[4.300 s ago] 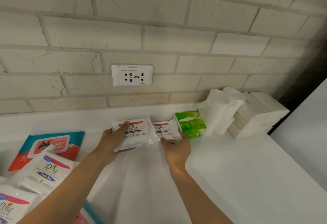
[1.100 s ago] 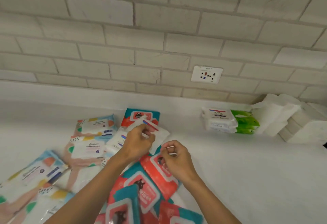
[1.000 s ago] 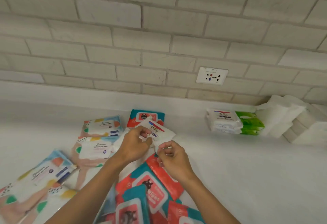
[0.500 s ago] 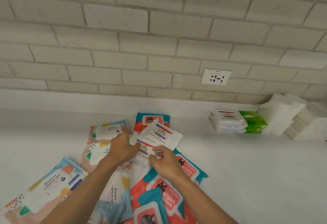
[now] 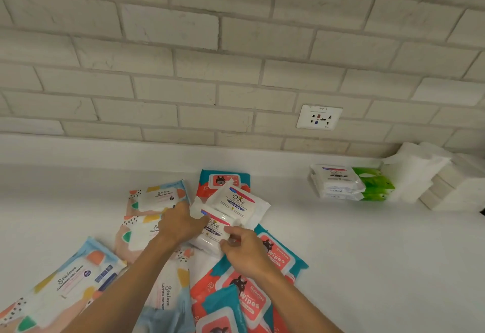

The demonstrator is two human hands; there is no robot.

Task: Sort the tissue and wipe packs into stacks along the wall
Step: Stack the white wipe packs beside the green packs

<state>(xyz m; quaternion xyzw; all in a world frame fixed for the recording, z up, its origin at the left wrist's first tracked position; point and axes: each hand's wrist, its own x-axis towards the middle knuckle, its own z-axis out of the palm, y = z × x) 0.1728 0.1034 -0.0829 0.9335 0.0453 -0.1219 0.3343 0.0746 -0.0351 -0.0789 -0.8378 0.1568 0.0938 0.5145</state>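
In the head view, a person is bending over a white surface (image 5: 367, 254) that is running along a pale brick wall (image 5: 194, 75). The left hand (image 5: 179, 225) is gripping the left edge of the nearer Dove pack (image 5: 214, 231), with its fingers curled round the pack. The right hand (image 5: 244, 251) is pinching the same pack at its lower right edge, fingers (image 5: 232, 231) clenched on the wrapper. This pack is lying in the middle of a loose heap, partly overlapping a second Dove pack (image 5: 237, 200) just behind it. A red and teal wipes pack (image 5: 223, 179) is sitting behind both, near the wall. Patterned Stalove packs (image 5: 160, 196) are spreading out to the left, and more red Wipes packs (image 5: 278, 256) are lying under the right wrist. Well apart to the right, stacked Dove packs (image 5: 334, 180) are standing against the wall, touching green tissue packs (image 5: 372, 183), with white paper rolls (image 5: 414, 172) beside them. A wall socket (image 5: 319, 117) is showing above.
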